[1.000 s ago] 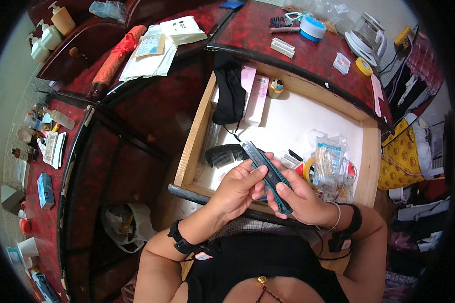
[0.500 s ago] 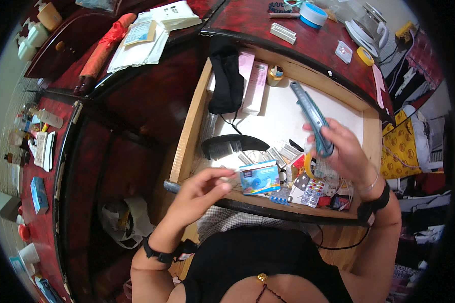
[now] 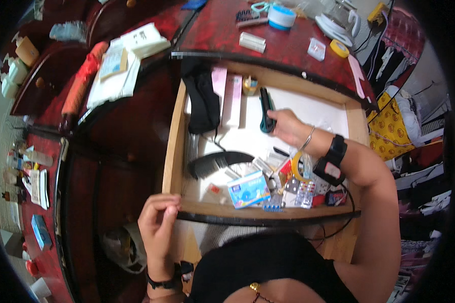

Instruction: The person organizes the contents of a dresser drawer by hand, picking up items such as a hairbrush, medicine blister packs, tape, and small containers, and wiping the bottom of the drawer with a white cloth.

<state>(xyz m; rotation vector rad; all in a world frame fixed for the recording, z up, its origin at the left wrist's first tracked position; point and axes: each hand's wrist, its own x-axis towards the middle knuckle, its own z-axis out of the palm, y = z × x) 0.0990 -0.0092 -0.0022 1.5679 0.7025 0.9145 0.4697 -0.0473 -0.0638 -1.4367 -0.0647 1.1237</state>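
Observation:
My right hand [image 3: 284, 126] is closed on one end of a long black and teal stapler [image 3: 266, 112]. The stapler points away from me, over the white floor of the pulled-out wooden drawer [image 3: 173, 151]. At the drawer's front left corner is my left hand [image 3: 158, 219], holding nothing, its fingers loosely bent and the thumb apart. Closest to it inside lie a small clear bag [image 3: 216, 192] and a blue and white box [image 3: 249, 190]. A black comb [image 3: 220, 163], a yellow tape roll [image 3: 301, 167] and several blister packs [image 3: 305, 194] lie farther along.
Toward the drawer's back are a black cloth [image 3: 203, 101], pink and white boxes [image 3: 232, 101] and a small gold-lidded jar [image 3: 249, 85]. The dark red desktop [image 3: 207, 38] behind carries a glass pot and tapes. Left of the drawer, a plastic bag [image 3: 126, 247] sits low down.
My right hand has carried the stapler left and farther into the drawer. My left hand has moved left to the front corner. The small clear bag now shows in the drawer.

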